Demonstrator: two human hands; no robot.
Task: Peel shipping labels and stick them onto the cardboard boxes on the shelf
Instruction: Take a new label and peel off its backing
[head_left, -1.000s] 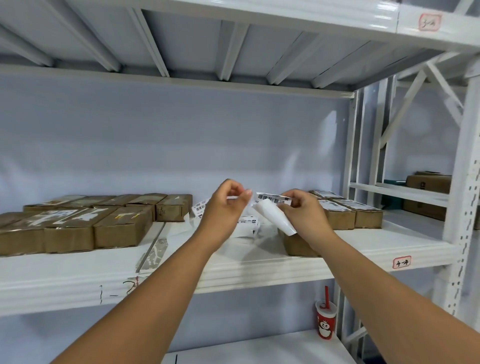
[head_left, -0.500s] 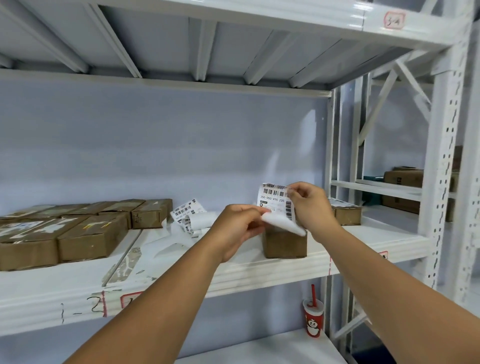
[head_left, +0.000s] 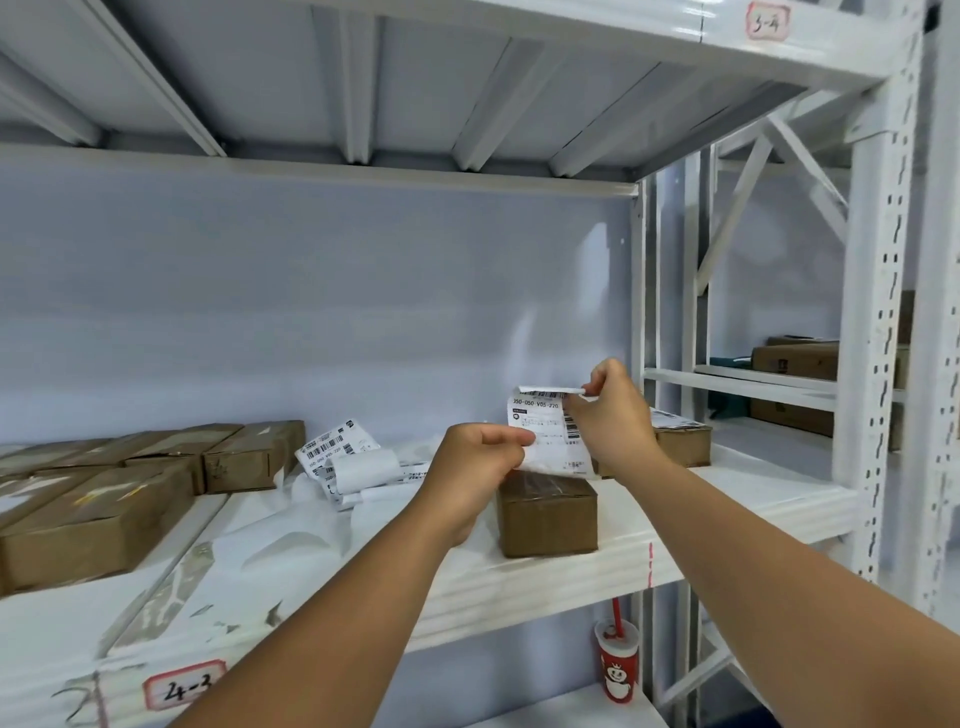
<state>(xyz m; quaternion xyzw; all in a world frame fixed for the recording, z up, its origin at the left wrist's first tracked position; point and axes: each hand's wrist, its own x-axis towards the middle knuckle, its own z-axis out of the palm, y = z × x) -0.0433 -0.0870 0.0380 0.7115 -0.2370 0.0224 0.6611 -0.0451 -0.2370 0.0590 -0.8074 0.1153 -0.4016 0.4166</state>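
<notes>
Above the box (head_left: 545, 512) on the shelf (head_left: 571, 577), the label (head_left: 545, 431) hangs upright. The right hand (head_left: 613, 410) pinches its top corner, the left hand (head_left: 478, 467) its lower edge. Best peel slowly, so the sticky face never folds onto itself.

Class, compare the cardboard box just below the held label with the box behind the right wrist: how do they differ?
The front box has a bare, taped top; the rear box carries a white label. The front box sits near the shelf edge; the rear box stands farther back, partly hidden by the right hand. Both are brown cardboard.
</notes>
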